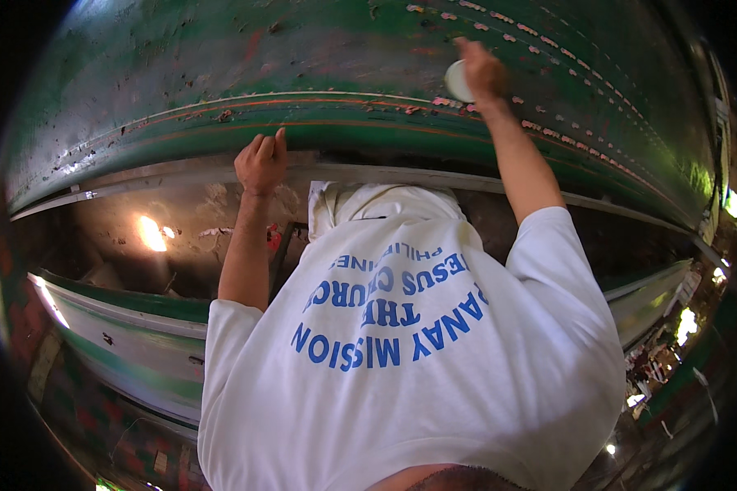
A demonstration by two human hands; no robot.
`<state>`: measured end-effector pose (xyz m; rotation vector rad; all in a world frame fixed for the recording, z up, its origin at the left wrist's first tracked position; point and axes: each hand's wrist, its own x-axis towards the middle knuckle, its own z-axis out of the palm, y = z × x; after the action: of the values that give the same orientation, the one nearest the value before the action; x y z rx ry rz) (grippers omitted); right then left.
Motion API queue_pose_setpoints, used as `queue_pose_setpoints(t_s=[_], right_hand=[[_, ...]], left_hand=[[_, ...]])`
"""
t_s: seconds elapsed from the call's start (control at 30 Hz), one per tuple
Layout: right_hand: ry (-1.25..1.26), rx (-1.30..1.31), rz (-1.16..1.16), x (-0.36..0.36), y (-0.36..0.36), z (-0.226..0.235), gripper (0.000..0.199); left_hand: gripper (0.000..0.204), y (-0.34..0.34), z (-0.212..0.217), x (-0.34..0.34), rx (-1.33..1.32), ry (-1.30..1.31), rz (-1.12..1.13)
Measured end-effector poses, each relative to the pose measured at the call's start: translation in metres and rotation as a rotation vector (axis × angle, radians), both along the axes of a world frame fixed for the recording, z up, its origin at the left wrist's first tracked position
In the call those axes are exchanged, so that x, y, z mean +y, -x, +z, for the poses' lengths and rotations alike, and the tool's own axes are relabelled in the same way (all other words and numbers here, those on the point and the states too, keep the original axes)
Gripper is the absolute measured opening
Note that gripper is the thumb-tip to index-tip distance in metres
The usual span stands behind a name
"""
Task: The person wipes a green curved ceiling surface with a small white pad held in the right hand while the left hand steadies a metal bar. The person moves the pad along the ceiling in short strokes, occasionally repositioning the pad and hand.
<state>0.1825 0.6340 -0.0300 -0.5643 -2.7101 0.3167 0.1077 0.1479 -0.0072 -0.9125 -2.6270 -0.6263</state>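
Observation:
My right hand (pixel 485 74) is out over the far part of a long green surface (pixel 303 61). It is closed on a small round white container (pixel 458 81), possibly a cup or lid. A finger of that hand points away from me. Rows of small pink-and-white pieces (pixel 540 128) lie on the surface around and to the right of this hand. My left hand (pixel 260 162) is curled into a fist above the near edge, its thumb sticking up. Its palm side is hidden, so I cannot see whether anything is inside.
A pale rail (pixel 368 173) runs along the near edge of the green surface. Thin orange and white lines cross the surface, with dark specks scattered about. Below left, bright sunlight (pixel 151 233) falls on the brown ground. A second green-and-white panel (pixel 139 331) stands behind on the left.

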Motion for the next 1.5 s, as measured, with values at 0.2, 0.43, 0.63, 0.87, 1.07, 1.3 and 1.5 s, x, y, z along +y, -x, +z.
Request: queue_pose_setpoints(t_s=[0.2,0.43,0.63,0.87,1.07,1.3,1.5], right_hand=[[-0.051,0.105,0.101,0.006,0.034,0.003,0.044],[-0.015,0.192,0.524,-0.010,0.044,0.010,0.041],[-0.032,0.110,0.759,-0.039,0.034,0.003,0.038],[-0.055,0.206,0.753,-0.032,0.044,-0.004,0.041],[-0.054,0.169,0.703,-0.027,0.056,-0.010,0.041],[-0.055,0.162,0.804,-0.035,0.054,-0.004,0.038],[-0.093,0.117,0.642,-0.024,0.071,-0.004,0.042]], left_hand=[[0.041,-0.050,0.011,0.082,-0.181,-0.115,0.052],[0.047,-0.084,0.011,0.137,-0.332,-0.102,0.401],[0.048,-0.083,0.014,0.139,-0.403,0.062,0.463],[0.044,-0.082,0.012,0.139,-0.375,0.069,0.466],[0.043,-0.082,0.012,0.138,-0.353,0.068,0.458],[0.043,-0.081,0.008,0.136,-0.347,0.087,0.472],[0.042,-0.081,0.011,0.139,-0.369,0.070,0.475]])
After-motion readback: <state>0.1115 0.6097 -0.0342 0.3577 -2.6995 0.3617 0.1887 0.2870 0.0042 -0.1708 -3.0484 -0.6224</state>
